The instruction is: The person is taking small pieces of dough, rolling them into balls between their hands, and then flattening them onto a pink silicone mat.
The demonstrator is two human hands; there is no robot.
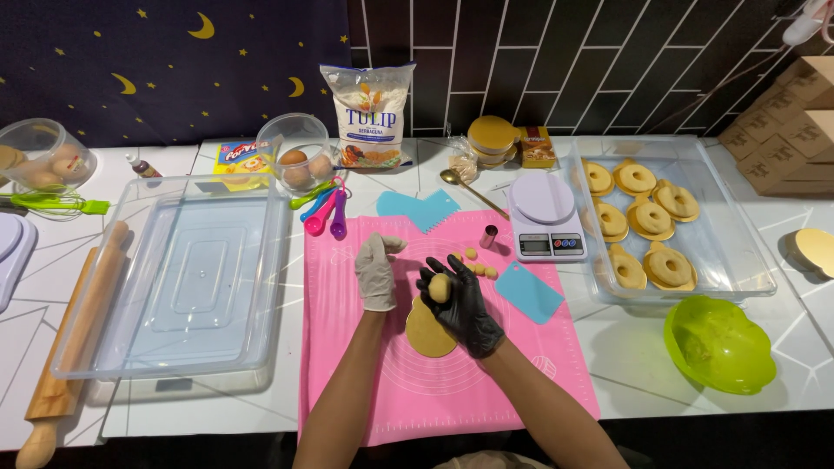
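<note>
My right hand (465, 306), in a black glove, holds a small ball of pale dough (440, 287) in its open palm above a round gold cake board (427, 332). My left hand (375, 269), in a white glove, hovers just left of it with fingers curled and nothing in them. Both are over a pink silicone mat (521, 365). Several tiny dough balls (476, 263) lie on the mat just beyond my right hand, near a small metal round cutter (489, 235).
An empty clear plastic tray (174, 278) and a wooden rolling pin (74, 334) lie left. A kitchen scale (545, 217), blue scrapers (528, 293), a clear tray of ring-shaped doughs on gold boards (660, 217) and a green bowl (719, 343) lie right. A flour bag (369, 117), eggs and measuring spoons stand behind.
</note>
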